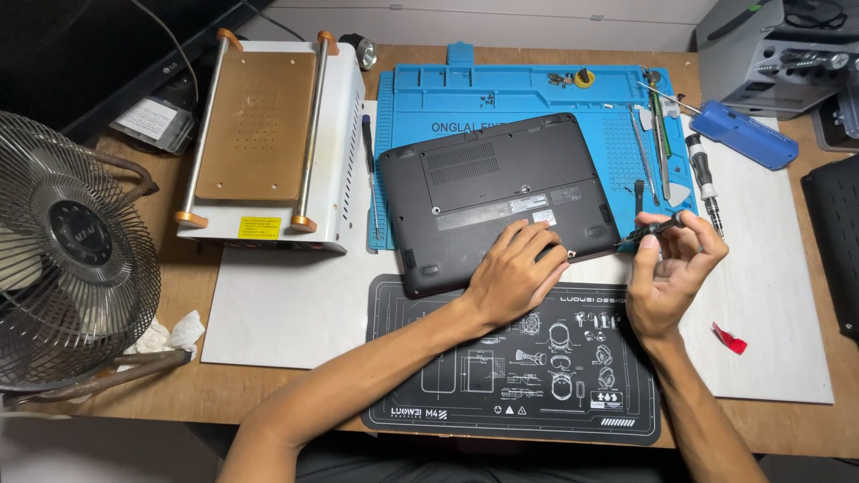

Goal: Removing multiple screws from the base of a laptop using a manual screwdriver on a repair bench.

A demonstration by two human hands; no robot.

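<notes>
Both hands work at the black plastic laptop (501, 201) lying underside-up: left hand (517, 273) presses flat on its near edge, right hand (667, 268) pinches a slim black screwdriver (651, 230) at its right corner; best held upright

- A wire-caged fan (67, 259) stands at the table's left edge.
- A white machine with a brown plate (268, 143) sits beside it.
- A blue work mat (501, 94) lies at the back.
- A blue case (747, 134) rests at the right.
- A red scrap (729, 338) lies on the white sheet (286, 304).
- A crumpled tissue (170, 335) lies near the fan.
</notes>
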